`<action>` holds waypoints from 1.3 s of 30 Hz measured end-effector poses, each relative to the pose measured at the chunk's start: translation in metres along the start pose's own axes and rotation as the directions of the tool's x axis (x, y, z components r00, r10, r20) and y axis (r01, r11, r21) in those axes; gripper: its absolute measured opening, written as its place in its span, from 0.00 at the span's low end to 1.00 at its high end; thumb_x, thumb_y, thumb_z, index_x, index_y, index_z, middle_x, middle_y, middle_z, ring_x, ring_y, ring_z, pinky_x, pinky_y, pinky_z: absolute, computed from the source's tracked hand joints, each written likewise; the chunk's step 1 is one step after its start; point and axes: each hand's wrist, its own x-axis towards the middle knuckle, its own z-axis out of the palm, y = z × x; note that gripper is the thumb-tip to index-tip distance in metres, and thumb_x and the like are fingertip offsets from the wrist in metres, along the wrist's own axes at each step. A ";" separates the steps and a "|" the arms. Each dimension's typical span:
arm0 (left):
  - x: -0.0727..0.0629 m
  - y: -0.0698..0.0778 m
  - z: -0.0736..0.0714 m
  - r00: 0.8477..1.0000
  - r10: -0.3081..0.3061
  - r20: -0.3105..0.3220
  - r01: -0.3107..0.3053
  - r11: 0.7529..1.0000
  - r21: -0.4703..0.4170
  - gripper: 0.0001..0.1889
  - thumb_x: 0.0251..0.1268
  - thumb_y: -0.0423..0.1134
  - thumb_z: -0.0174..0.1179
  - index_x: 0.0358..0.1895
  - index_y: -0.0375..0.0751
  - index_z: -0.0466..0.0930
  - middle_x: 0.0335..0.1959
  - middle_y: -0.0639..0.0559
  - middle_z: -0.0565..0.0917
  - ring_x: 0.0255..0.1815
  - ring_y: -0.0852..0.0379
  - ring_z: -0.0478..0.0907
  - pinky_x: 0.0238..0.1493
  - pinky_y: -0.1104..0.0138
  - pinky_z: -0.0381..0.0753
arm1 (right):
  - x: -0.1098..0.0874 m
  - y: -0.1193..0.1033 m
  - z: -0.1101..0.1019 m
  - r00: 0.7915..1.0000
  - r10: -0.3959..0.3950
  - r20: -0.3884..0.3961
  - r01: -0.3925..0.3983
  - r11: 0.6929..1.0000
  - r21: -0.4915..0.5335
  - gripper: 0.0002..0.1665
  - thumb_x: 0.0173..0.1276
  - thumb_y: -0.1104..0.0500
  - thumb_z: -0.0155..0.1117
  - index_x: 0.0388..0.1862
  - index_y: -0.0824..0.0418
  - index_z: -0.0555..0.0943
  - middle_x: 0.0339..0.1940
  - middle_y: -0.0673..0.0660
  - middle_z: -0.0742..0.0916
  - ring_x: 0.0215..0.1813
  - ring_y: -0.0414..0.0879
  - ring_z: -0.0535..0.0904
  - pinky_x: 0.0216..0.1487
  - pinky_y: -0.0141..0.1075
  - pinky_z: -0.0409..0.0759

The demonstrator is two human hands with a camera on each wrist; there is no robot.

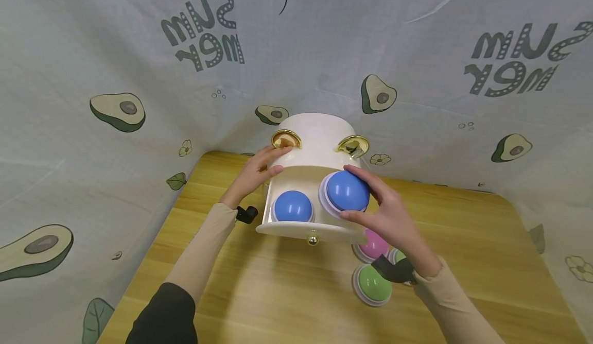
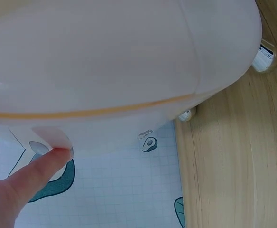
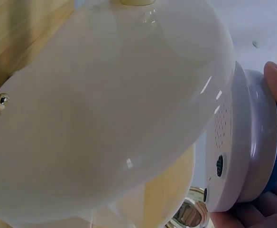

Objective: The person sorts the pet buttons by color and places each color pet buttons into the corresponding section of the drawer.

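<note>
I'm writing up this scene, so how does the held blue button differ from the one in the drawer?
The right hand grips the held blue button, while the other blue button rests in the open drawer. The held one is tilted, its perforated underside showing in the right wrist view; the other sits dome up, underside hidden. Both have a glossy blue dome on a pale base.

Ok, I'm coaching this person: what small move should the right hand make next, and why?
Probably lower the blue button into the drawer: the drawer is open, the right hand holds the button tilted over its right part, and another button already sits to the left.
</note>
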 end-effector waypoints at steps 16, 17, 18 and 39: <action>0.000 0.004 0.001 1.000 -0.028 0.007 0.028 1.000 0.000 0.26 0.69 0.42 0.54 0.70 0.50 0.66 0.73 0.47 0.60 0.74 0.45 0.48 0.61 0.38 0.59 | 0.005 0.011 0.010 1.000 -0.009 0.029 0.008 1.000 0.021 0.49 0.48 0.66 0.79 0.69 0.58 0.68 0.67 0.57 0.72 0.66 0.53 0.68 0.64 0.48 0.65; 0.000 0.004 0.001 0.999 -0.035 0.008 0.035 0.999 0.000 0.26 0.69 0.41 0.54 0.70 0.49 0.66 0.73 0.47 0.60 0.74 0.44 0.47 0.61 0.38 0.58 | 0.005 0.012 0.010 1.000 -0.007 0.027 0.006 1.000 0.021 0.49 0.48 0.66 0.79 0.69 0.59 0.68 0.67 0.57 0.72 0.66 0.53 0.68 0.64 0.48 0.65; 0.000 0.005 0.001 0.999 -0.037 0.010 0.037 0.999 0.000 0.26 0.69 0.40 0.54 0.70 0.47 0.66 0.73 0.46 0.60 0.74 0.44 0.47 0.62 0.38 0.58 | 0.005 0.013 0.010 1.000 -0.004 0.025 0.003 1.000 0.019 0.49 0.47 0.66 0.79 0.69 0.59 0.68 0.67 0.57 0.72 0.66 0.53 0.68 0.64 0.48 0.65; -0.001 0.000 0.001 1.000 -0.009 -0.006 0.009 1.000 -0.012 0.38 0.58 0.74 0.48 0.70 0.60 0.67 0.72 0.52 0.61 0.74 0.49 0.48 0.61 0.38 0.58 | 0.007 0.035 0.022 0.998 -0.068 -0.003 0.068 0.998 -0.004 0.46 0.48 0.67 0.78 0.68 0.62 0.69 0.66 0.59 0.74 0.67 0.55 0.67 0.66 0.36 0.63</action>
